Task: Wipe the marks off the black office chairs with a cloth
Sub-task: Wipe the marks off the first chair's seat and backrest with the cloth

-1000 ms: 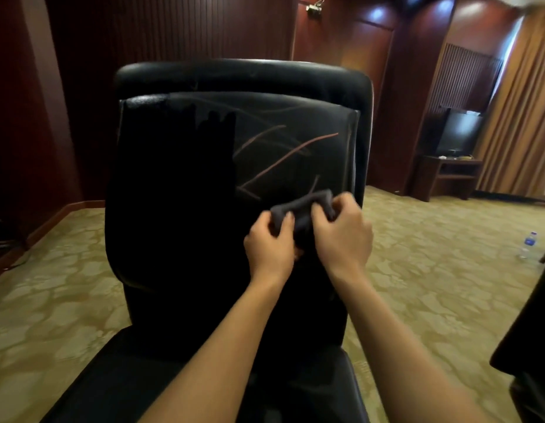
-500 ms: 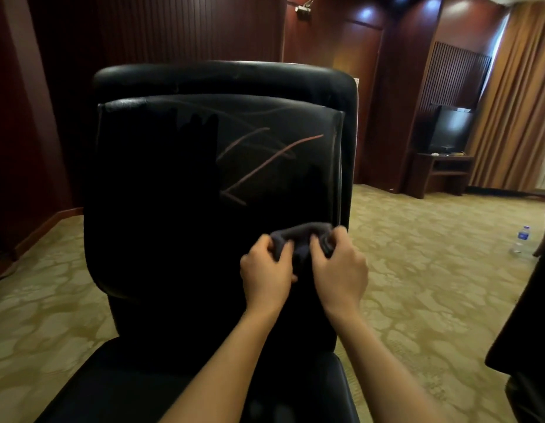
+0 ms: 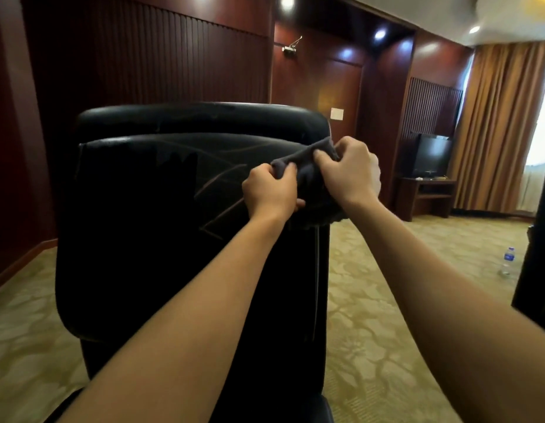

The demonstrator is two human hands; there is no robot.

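**Two hands stretch a dark cloth at the chair's upper right corner**

Nearest the camera, two bare forearms reach forward over the glossy black seat. The one black office chair fills the left and centre of the view, its tall padded backrest facing the person; the leather-like surface is smooth and shiny, with rounded top corners and a raised panel edged by a seam. Several thin pale marks cross that panel in straight, slanted strokes.

At the backrest's upper right corner, both hands hold one dark grey cloth, soft and bunched, pulled into a taut band between them. The left hand has its grip pinched on the cloth's lower left end, fingers curled over the fold. The right hand has its grip closed round the upper right end, thumb and fingers curled; more cloth hangs below it against the chair's edge.

The floor is a beige carpet with a pale leafy pattern. One clear plastic water bottle stands on it at the right. Farther back, one dark flat television sits on a low wooden stand. Ribbed, polished reddish wood panelling lines the walls, and pleated tan curtains hang at the far right.
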